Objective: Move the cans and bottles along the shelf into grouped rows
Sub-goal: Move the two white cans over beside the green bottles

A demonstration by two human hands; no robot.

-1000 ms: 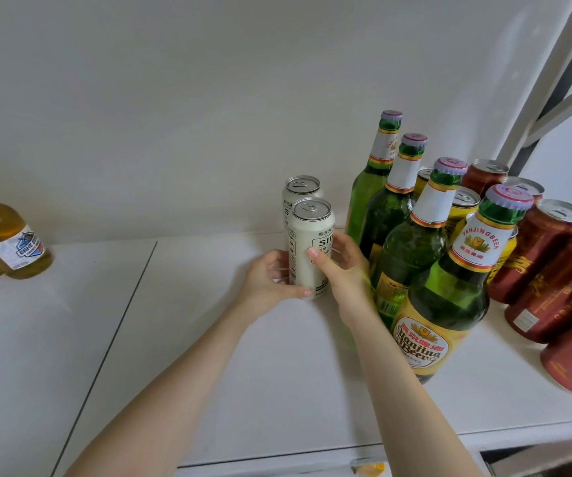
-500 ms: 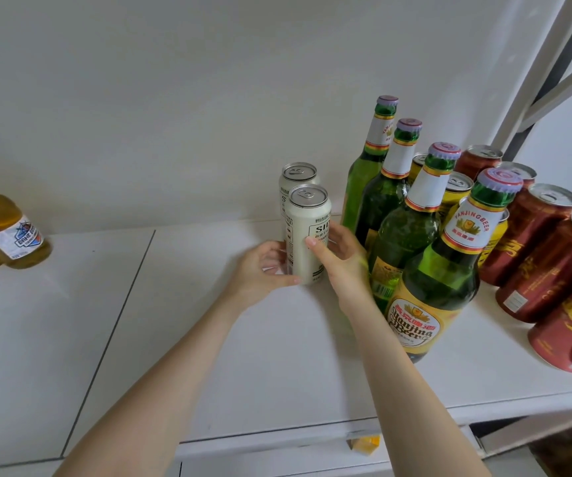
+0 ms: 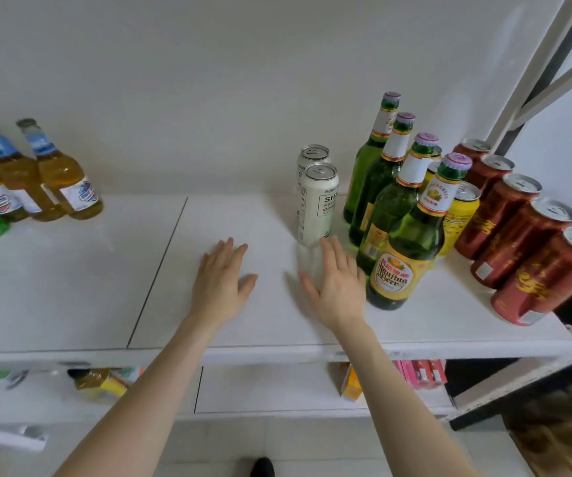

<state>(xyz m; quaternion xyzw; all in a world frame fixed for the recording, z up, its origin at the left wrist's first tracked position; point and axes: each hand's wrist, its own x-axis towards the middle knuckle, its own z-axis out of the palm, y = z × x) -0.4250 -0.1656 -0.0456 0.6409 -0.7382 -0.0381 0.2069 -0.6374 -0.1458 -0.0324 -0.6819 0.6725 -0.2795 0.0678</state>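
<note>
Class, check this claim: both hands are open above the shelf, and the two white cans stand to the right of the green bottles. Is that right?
Not quite. The head view shows the two white cans standing left of the green bottles, not right. Both the left hand and right hand are indeed open above the shelf.

Both hands hovered flat and empty over the shelf (image 3: 277, 208). The left grip (image 3: 221, 278) lay well left of everything standing near it. Just beyond the fingertips of the right grip (image 3: 338, 282) stood the front can (image 3: 317, 204), with a second can (image 3: 312, 158) directly behind it. To the right of the right grip ran a row of bottles (image 3: 386, 201), front to back, the nearest bottle (image 3: 407, 249) just beside that grip. Further right stood more cans (image 3: 515, 235) in rows. Far left of the left grip stood another bottle group (image 3: 33, 173).
</note>
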